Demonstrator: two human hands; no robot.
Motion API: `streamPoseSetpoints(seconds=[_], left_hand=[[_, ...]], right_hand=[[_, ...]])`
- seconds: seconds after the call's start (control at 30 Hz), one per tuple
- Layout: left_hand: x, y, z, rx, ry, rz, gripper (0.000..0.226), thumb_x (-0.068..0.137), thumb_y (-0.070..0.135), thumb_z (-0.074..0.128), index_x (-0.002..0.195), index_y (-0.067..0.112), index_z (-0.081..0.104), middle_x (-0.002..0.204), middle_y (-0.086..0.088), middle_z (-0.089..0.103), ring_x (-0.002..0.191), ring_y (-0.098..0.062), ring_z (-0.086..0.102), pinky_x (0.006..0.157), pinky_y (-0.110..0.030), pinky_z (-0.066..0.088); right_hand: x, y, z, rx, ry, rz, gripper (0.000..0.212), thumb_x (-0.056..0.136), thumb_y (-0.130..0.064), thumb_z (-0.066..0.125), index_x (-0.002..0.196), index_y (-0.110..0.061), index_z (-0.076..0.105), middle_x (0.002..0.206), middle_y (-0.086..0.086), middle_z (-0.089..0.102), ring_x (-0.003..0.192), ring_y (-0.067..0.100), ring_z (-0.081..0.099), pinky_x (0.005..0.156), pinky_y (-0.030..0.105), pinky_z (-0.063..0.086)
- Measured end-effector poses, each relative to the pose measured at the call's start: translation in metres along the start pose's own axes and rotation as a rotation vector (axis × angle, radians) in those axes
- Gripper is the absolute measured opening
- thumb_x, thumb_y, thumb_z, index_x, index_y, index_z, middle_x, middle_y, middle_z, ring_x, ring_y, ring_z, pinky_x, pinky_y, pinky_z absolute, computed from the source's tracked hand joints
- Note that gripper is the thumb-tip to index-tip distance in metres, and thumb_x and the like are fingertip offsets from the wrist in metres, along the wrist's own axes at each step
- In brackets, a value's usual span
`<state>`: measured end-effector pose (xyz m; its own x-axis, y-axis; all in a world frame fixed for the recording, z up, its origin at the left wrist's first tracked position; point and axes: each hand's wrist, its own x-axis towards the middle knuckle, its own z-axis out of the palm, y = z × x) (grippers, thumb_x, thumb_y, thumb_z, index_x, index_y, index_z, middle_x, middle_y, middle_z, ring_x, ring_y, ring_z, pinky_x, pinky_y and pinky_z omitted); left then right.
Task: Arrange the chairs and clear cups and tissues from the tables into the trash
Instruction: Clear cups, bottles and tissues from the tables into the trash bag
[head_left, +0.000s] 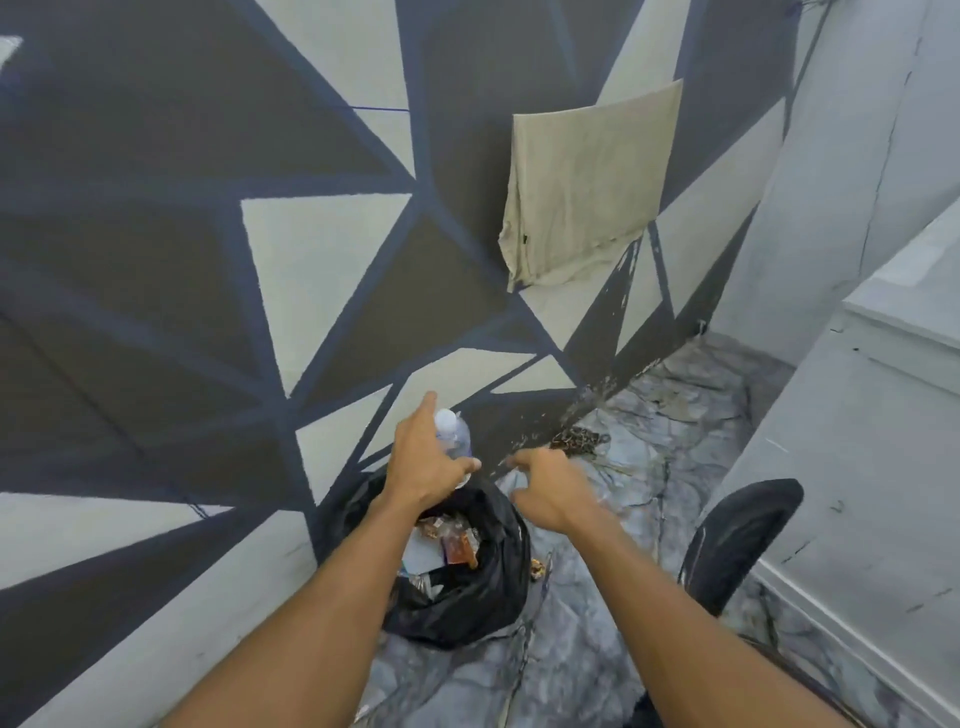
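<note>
Head view, looking down at a person's two bare arms reaching over a black trash bag (467, 587) on a grey marbled floor (649, 467), at the foot of a wall (156, 260) painted in dark and pale triangles. The left hand (423, 467) has its fingers (415, 423) wrapped round a clear plastic bottle (453, 434) with a white cap, held directly above the bag's far edge, seemingly so it can fall straight in. The right hand (543, 491), at about three o'clock from the bottle, hovers over the bag's right rim with fingers apart and loosely curled, holding nothing; it looks poised to catch the rim and keep the mouth open. The bag's mouth gapes, showing wrappers and paper already inside. A few scraps lie on the floor just beside the bag at four o'clock. A black chair back (737, 540) stands further out at three o'clock. A beige cloth (587, 182) hangs on the wall at twelve o'clock.
</note>
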<state>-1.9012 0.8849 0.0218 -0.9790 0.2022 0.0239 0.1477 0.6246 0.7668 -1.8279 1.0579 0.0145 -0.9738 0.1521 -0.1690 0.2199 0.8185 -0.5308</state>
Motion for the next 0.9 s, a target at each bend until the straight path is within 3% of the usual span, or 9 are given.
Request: streamPoseSetpoints(seconds=[0.03,0.1,0.27,0.47,0.57,0.63,0.73,0.9], left_hand=[[0.006,-0.005,-0.001,0.003,0.003,-0.035,0.113,0.065,0.030,0.093,0.155,0.030,0.025,0.147,-0.008,0.040,0.131,-0.029,0.046,0.108,-0.046,0.044],[0.015,-0.013,0.002,0.051,-0.002,-0.058,0.114,0.068,0.034,0.091,0.156,0.033,0.019,0.155,-0.007,0.033,0.140,-0.028,0.038,0.113,-0.048,0.039],[0.018,0.005,0.031,0.086,-0.116,-0.001,0.097,0.073,0.035,0.086,0.152,0.033,0.031,0.152,-0.006,0.039,0.141,-0.027,0.037,0.112,-0.044,0.037],[0.004,0.085,0.101,0.158,-0.294,0.265,0.080,0.076,0.034,0.083,0.146,0.030,0.045,0.145,-0.003,0.051,0.133,-0.023,0.047,0.104,-0.034,0.041],[-0.022,0.135,0.145,0.154,-0.404,0.389,0.075,0.074,0.034,0.084,0.142,0.025,0.053,0.139,-0.003,0.058,0.127,-0.021,0.053,0.100,-0.027,0.043],[-0.046,0.169,0.177,0.160,-0.483,0.469,0.073,0.074,0.032,0.082,0.141,0.022,0.055,0.138,-0.004,0.059,0.127,-0.023,0.054,0.105,-0.035,0.046],[-0.095,0.215,0.232,0.135,-0.629,0.595,0.058,0.076,0.028,0.080,0.130,0.023,0.061,0.129,-0.003,0.065,0.122,-0.026,0.059,0.096,-0.037,0.051],[-0.203,0.270,0.326,0.136,-0.832,0.703,0.070,0.077,0.029,0.081,0.141,0.024,0.052,0.142,-0.001,0.056,0.131,-0.021,0.050,0.106,-0.035,0.043]], right_hand=[[0.007,-0.002,0.004,0.010,0.002,-0.001,0.052,0.078,-0.015,0.062,0.130,-0.019,0.060,0.128,0.003,0.065,0.118,0.022,0.060,0.092,0.033,0.051],[0.013,-0.002,0.011,0.007,0.012,0.000,0.048,0.080,-0.019,0.064,0.128,-0.020,0.061,0.126,0.002,0.066,0.116,0.022,0.061,0.093,0.034,0.052],[0.007,0.023,-0.003,0.030,0.039,0.075,0.042,0.081,-0.020,0.066,0.123,-0.021,0.064,0.123,0.004,0.067,0.114,0.024,0.060,0.091,0.040,0.053],[-0.036,0.085,-0.057,0.040,0.206,0.197,0.046,0.081,-0.024,0.065,0.127,-0.022,0.062,0.127,0.002,0.065,0.118,0.023,0.058,0.094,0.036,0.051],[-0.082,0.127,-0.088,0.074,0.305,0.314,0.048,0.078,-0.024,0.062,0.126,-0.025,0.062,0.124,0.002,0.067,0.114,0.024,0.061,0.094,0.036,0.051],[-0.123,0.160,-0.106,0.097,0.383,0.397,0.046,0.077,-0.021,0.063,0.123,-0.024,0.065,0.120,0.003,0.069,0.110,0.024,0.063,0.093,0.035,0.052],[-0.194,0.214,-0.122,0.149,0.470,0.544,0.046,0.080,-0.019,0.067,0.125,-0.023,0.063,0.127,0.002,0.065,0.117,0.023,0.060,0.101,0.037,0.047],[-0.319,0.294,-0.120,0.185,0.538,0.751,0.048,0.081,-0.019,0.064,0.129,-0.021,0.061,0.130,0.002,0.063,0.121,0.022,0.056,0.102,0.035,0.045]])
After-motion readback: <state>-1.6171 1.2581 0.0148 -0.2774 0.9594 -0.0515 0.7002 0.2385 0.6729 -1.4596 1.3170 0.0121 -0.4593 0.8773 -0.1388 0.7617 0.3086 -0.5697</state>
